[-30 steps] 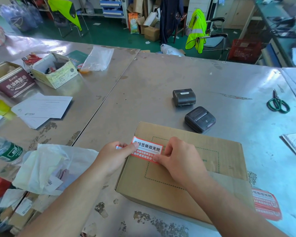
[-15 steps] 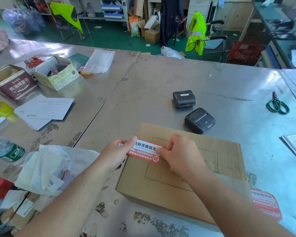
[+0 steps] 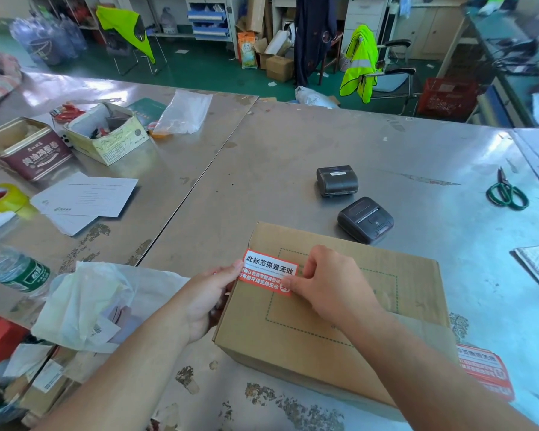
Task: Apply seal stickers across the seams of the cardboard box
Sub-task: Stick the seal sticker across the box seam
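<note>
A flat brown cardboard box (image 3: pixel 371 303) lies on the steel table in front of me, a dashed green rectangle printed on its top. A red and white seal sticker (image 3: pixel 269 272) is stretched over the box's top near its left edge. My left hand (image 3: pixel 206 298) pinches the sticker's left end beside the box's left side. My right hand (image 3: pixel 330 284) pinches the sticker's right end on the box top, fingers curled. Part of the sticker's right end is hidden under my right fingers.
Two black handheld printers (image 3: pixel 365 219) (image 3: pixel 337 180) sit just behind the box. Green scissors (image 3: pixel 507 194) lie far right. A red sticker sheet (image 3: pixel 486 371) lies right of the box. Crumpled white plastic bags (image 3: pixel 84 306), a water bottle (image 3: pixel 16 269), papers (image 3: pixel 84 199), yellow tape (image 3: pixel 0 199) and tins (image 3: pixel 25 147) crowd the left.
Both hands carried the sticker a little left, toward the box's left edge, and lowered it onto the top. The box has not moved.
</note>
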A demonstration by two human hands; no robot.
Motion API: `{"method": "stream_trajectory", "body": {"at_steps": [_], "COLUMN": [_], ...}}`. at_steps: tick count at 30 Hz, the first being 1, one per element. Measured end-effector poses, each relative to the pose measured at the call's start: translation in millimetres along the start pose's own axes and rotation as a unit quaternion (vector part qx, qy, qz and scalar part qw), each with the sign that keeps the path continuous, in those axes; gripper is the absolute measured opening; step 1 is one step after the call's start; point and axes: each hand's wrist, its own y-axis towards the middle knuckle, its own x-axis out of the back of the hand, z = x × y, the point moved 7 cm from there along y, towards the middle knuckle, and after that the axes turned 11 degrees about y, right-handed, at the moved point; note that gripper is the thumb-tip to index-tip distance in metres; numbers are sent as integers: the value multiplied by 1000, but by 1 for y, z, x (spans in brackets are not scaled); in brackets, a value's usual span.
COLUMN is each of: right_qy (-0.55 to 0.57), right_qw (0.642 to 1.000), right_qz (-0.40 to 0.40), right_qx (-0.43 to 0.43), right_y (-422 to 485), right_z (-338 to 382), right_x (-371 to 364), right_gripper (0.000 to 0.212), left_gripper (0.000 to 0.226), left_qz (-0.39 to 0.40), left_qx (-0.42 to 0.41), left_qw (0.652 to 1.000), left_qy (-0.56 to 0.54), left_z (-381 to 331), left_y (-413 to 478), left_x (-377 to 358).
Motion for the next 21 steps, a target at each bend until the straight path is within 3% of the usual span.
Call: {"method": "stream_trajectory", "body": {"at_steps": [4, 9, 16, 21], "right_qy": [-3, 26, 61, 71], "right_qw": [1000, 1000, 998, 995], "right_qz": [-3, -12, -32, -64], "right_qx": [3, 2, -16, -36], "right_y": [-1, 0, -10, -22], "right_z": [2, 0, -9, -28], "right_x": [2, 6, 25, 45], "right_gripper": [40, 36, 34, 33], "left_gripper": [58, 38, 28, 18], "left_qz": [-10, -75, -229, -274], "left_qx": [12, 2, -93, -173], "left_qw": [1000, 995, 961, 933], "left_qy": [2, 63, 126, 159], "left_z": [-7, -22, -57, -81], "left_y": [1, 2, -15, -42], "left_x": [-2, 4, 14, -9]}}
